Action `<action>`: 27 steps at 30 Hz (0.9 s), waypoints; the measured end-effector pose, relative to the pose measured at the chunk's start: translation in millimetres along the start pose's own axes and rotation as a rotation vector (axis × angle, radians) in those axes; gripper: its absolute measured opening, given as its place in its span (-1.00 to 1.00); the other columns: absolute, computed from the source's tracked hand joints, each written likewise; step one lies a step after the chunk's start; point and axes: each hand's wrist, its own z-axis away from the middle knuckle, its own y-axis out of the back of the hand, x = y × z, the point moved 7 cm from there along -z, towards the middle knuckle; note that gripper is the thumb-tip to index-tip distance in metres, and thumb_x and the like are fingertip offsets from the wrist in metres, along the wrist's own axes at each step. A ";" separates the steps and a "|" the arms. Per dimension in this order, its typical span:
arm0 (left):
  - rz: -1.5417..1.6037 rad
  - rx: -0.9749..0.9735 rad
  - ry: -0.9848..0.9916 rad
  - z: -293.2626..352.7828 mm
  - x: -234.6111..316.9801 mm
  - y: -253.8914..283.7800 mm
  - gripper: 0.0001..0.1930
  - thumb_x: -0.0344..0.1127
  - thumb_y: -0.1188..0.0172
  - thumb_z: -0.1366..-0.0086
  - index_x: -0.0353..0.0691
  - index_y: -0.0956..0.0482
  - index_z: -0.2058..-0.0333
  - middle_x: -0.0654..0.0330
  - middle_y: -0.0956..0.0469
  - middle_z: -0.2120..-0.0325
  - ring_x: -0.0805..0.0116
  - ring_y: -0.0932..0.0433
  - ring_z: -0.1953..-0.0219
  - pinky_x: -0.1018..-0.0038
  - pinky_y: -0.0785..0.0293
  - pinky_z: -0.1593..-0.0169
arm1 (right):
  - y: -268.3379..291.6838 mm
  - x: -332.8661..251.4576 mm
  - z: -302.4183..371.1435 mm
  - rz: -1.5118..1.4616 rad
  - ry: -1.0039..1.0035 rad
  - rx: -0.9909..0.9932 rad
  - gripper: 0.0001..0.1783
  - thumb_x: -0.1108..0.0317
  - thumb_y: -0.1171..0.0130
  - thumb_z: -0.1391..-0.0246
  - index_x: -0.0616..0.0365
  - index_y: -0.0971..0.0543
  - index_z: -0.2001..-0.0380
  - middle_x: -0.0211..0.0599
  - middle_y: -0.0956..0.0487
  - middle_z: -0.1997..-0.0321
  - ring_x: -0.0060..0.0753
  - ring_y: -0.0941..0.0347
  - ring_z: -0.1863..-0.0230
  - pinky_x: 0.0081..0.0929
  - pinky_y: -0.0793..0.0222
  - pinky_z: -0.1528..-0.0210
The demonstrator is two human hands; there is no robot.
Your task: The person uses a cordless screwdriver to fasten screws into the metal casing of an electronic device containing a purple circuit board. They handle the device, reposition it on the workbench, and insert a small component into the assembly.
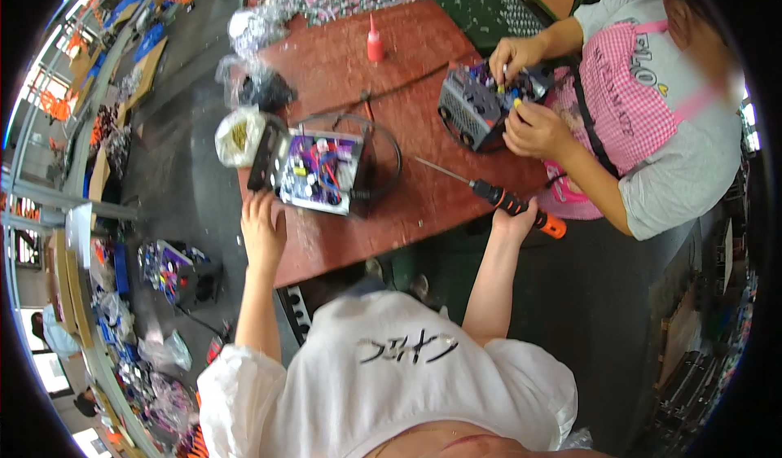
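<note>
On the red tabletop (326, 238) sits an open-topped device (322, 173) with a metal casing, purple circuit boards and red and blue wires. A dark end panel (265, 158) stands at its left side, and a black cable loops round its right. My left hand (265, 223) has its fingers stretched out against the near left corner of the device, beside that panel. My right hand (515, 223) is wrapped round the handle of an orange and black power screwdriver (509, 201). The screwdriver's long thin shaft points left, above the table and apart from the device.
Across the table at right, a co-worker's hands (533, 128) work in a second grey device (472, 104). A red squeeze bottle (375, 43) stands toward the back. A bag of small brass-coloured parts (238, 138) lies at the left edge. Another unit (183, 271) sits on the conveyor.
</note>
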 end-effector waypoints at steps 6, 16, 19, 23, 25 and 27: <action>0.053 -0.033 0.004 -5.1 -3.9 1.7 -0.62 -0.44 -0.22 -0.10 -0.24 -0.46 0.05 0.07 -0.43 -0.01 -0.07 -0.24 -0.19 0.13 -0.15 -0.22 | 0.7 116.8 -56.1 -0.008 -0.274 0.009 -0.60 0.09 0.18 -0.30 0.21 -0.28 0.05 -0.12 -0.46 0.09 -0.26 -0.45 0.04 -0.12 -0.34 -0.13; 0.199 -0.129 0.138 -8.9 -12.8 6.1 -0.63 -0.46 -0.20 -0.10 -0.24 -0.49 0.06 0.12 -0.41 -0.02 -0.04 -0.21 -0.20 0.14 -0.12 -0.24 | -32.9 235.5 -12.7 0.203 -0.373 0.138 -0.43 -0.03 -0.02 -0.19 0.31 -0.26 0.07 0.02 -0.42 0.06 -0.11 -0.43 -0.01 0.03 -0.41 -0.09; 0.213 -0.166 0.155 -10.6 -14.0 10.9 -0.63 -0.46 -0.20 -0.10 -0.25 -0.49 0.06 0.11 -0.41 -0.02 -0.06 -0.21 -0.20 0.13 -0.12 -0.24 | -39.5 256.4 -6.7 0.187 -0.408 0.035 -0.34 -0.10 -0.06 -0.15 0.37 -0.27 0.07 0.10 -0.41 0.04 -0.06 -0.39 -0.07 -0.01 -0.42 -0.09; 0.273 -0.183 0.139 -13.0 -18.0 9.3 -0.65 -0.47 -0.19 -0.09 -0.25 -0.49 0.08 0.10 -0.41 -0.02 -0.12 -0.19 -0.21 0.08 -0.12 -0.24 | -51.1 295.0 -6.0 0.238 -0.590 -0.039 -0.28 -0.14 -0.08 -0.12 0.41 -0.27 0.05 0.13 -0.41 0.04 -0.01 -0.39 -0.08 -0.03 -0.43 -0.09; 0.291 -0.185 0.140 -14.1 -19.2 9.3 -0.63 -0.48 -0.21 -0.09 -0.22 -0.49 0.07 0.11 -0.42 -0.03 -0.10 -0.21 -0.20 0.07 -0.10 -0.24 | -59.7 319.2 -4.6 0.288 -0.738 -0.076 -0.25 -0.15 -0.08 -0.11 0.43 -0.26 0.04 0.14 -0.41 0.05 0.01 -0.38 -0.08 -0.04 -0.43 -0.09; 0.316 -0.188 0.129 -15.1 -20.4 11.8 -0.65 -0.48 -0.20 -0.08 -0.23 -0.51 0.10 0.12 -0.42 -0.02 -0.11 -0.18 -0.22 0.02 -0.09 -0.24 | -61.4 330.1 0.1 0.331 -0.821 -0.109 -0.22 -0.17 -0.09 -0.10 0.45 -0.26 0.03 0.16 -0.42 0.05 0.03 -0.38 -0.08 -0.05 -0.43 -0.09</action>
